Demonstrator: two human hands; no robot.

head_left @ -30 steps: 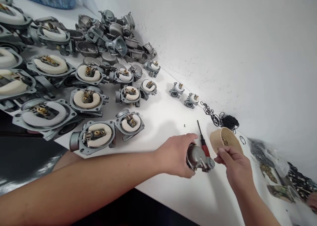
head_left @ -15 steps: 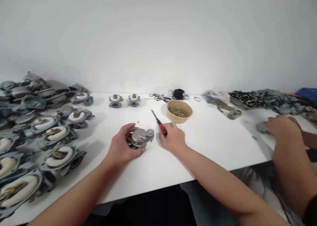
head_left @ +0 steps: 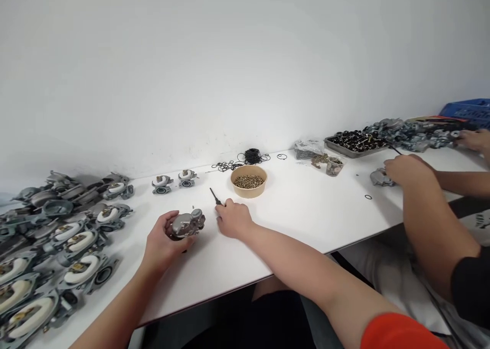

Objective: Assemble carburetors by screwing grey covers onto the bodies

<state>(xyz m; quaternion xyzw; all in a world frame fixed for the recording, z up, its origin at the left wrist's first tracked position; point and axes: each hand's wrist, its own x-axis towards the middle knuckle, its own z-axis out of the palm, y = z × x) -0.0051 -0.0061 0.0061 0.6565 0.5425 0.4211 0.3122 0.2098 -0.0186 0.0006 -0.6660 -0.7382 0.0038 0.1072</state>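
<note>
Low in the middle of the frame, the left hand [head_left: 163,239] curls around a grey carburetor [head_left: 186,224], gripping it from the left just above the white bench [head_left: 306,216]. Its long axis runs roughly left to right, with a round cap pointing toward the right; its underside is hidden by the palm. Just to the right, the right hand [head_left: 233,219] rests on the bench with fingers closed on a screwdriver [head_left: 215,197], whose dark shaft points up and left; the handle is covered by the fingers. Beyond sits a tan bowl [head_left: 248,180] of brass parts, then black O-rings [head_left: 245,159] by the wall. Rows of carburetors [head_left: 72,237] fill the lower left, partly cut off. At right, another person's hand [head_left: 408,169] covers a small grey part.
</note>
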